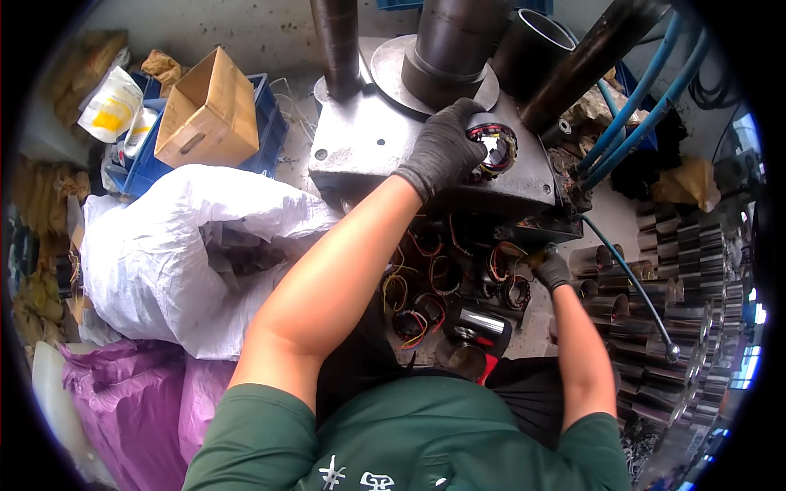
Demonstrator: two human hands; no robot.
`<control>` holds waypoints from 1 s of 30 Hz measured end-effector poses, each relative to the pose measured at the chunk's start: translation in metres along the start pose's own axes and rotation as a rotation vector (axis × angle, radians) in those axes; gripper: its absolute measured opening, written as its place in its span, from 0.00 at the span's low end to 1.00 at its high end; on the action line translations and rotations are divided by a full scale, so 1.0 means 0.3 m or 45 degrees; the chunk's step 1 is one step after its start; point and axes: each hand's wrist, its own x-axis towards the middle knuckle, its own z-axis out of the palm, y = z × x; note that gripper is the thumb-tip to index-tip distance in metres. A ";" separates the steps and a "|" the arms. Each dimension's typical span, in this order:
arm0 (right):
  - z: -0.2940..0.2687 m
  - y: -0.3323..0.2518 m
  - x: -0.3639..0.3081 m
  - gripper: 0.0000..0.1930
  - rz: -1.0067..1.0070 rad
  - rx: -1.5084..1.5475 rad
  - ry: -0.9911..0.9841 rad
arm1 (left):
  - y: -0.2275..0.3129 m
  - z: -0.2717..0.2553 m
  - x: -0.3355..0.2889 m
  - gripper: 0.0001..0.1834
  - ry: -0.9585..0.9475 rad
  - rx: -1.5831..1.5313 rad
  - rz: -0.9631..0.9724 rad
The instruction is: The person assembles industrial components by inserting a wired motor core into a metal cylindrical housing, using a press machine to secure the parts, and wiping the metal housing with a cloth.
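Note:
My left hand (446, 149), in a dark grey glove, reaches up to the front of the metal press block. Its fingers are closed on the side of a motor stator (510, 147), a dark ring with red and yellow wires around its opening. My right hand (553, 270), gloved too, is lower and to the right. It is closed around a small yellowish-brown thing (536, 258) that its fingers partly hide. Beside it, several more wound stators (446, 274) with loose coloured wires lie below the block. A shiny metal cylinder (481, 325) lies nearer to me.
The press block (352, 147) carries thick dark columns (454, 41). Blue hoses (634, 106) run down at right, near stacked shiny metal sleeves (663, 303). A white sack (155, 254), a purple sack (123, 401) and a cardboard box (221, 114) on a blue crate (266, 123) stand at left.

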 end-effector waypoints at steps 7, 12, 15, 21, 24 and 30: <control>-0.535 -0.283 -0.332 0.24 -0.484 1.066 -0.039 | -0.029 0.014 0.045 0.39 -0.034 -0.034 0.019; -0.662 -0.392 -0.468 0.20 -0.704 1.748 0.029 | -0.031 0.060 0.053 0.33 0.093 -0.055 -0.038; -0.716 -0.550 -0.581 0.17 -0.810 2.062 0.023 | -0.038 0.082 0.051 0.31 0.138 -0.045 -0.051; -0.724 -0.605 -0.594 0.18 -1.178 1.452 0.546 | -0.004 0.077 0.049 0.25 0.080 -0.046 -0.037; -0.694 -0.605 -0.578 0.20 -1.226 1.112 0.766 | -0.033 0.087 0.053 0.24 0.117 -0.142 -0.013; -0.683 -0.669 -0.554 0.17 -1.456 0.931 1.002 | -0.025 0.079 0.048 0.23 0.095 -0.117 -0.010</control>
